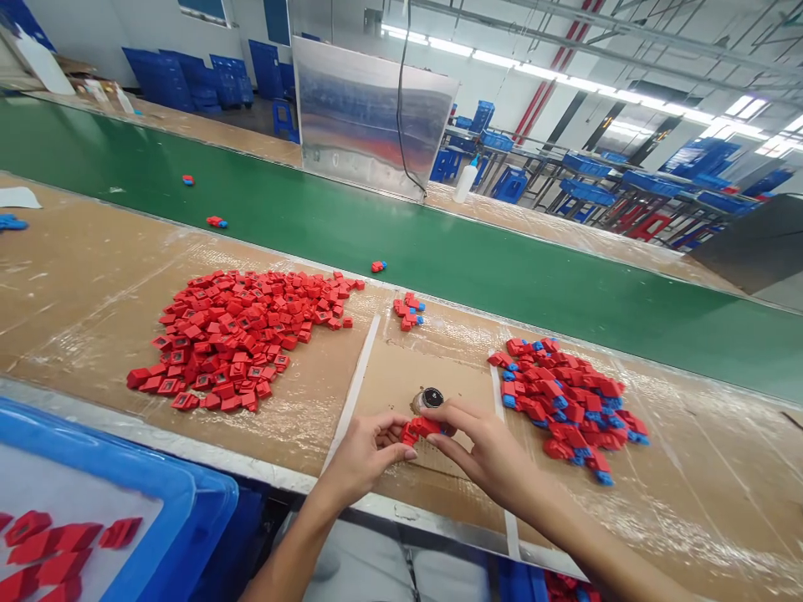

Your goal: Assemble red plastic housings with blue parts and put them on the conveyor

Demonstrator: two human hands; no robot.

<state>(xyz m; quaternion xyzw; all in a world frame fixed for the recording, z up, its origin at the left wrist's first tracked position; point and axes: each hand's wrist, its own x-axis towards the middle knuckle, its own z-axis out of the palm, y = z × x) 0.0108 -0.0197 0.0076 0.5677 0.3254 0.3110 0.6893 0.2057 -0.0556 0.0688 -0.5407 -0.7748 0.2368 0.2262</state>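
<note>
In the middle of the bench, my left hand [364, 456] pinches a small red plastic piece [410, 433] between thumb and fingers. Meeting it from the right, my right hand [480, 439] grips a larger red plastic part [427, 426]; its far end is hidden by the fingers. The two red pieces touch or nearly touch. Just beyond my fingertips is a small round container with a dark top [432, 398]. A big heap of loose red pieces [238, 334] lies to the left, and a pile of red-and-blue parts [568, 401] to the right.
A green conveyor belt [301, 221] runs behind the bench, carrying a few red-and-blue parts [379, 267]. Several more parts [409, 311] sit near its edge. At lower left is a blue crate [207, 502] with red pieces. A metal panel [370, 117] and white bottle [465, 180] stand beyond.
</note>
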